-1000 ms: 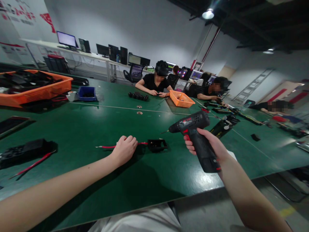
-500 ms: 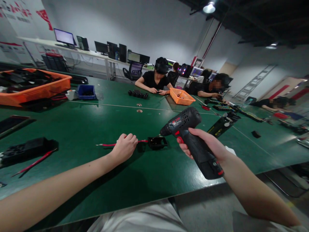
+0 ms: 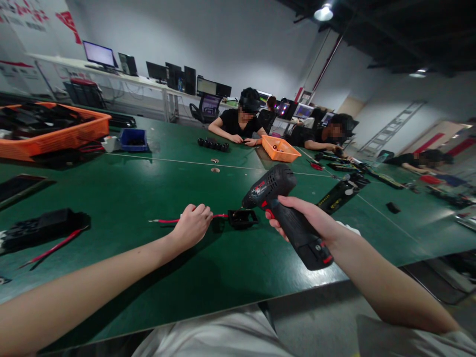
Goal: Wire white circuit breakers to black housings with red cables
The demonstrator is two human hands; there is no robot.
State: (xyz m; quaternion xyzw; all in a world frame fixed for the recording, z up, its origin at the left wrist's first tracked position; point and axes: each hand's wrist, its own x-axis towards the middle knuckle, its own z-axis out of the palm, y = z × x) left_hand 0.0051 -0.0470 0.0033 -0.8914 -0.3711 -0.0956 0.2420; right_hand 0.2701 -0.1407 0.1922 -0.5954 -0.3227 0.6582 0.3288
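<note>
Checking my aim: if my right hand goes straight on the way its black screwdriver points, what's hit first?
Probably the small black rectangular plastic frame on the green table, close ahead; depth is unclear.

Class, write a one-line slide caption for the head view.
Right hand aims a driver at a black part; left hand holds a red wire on the green table.
</note>
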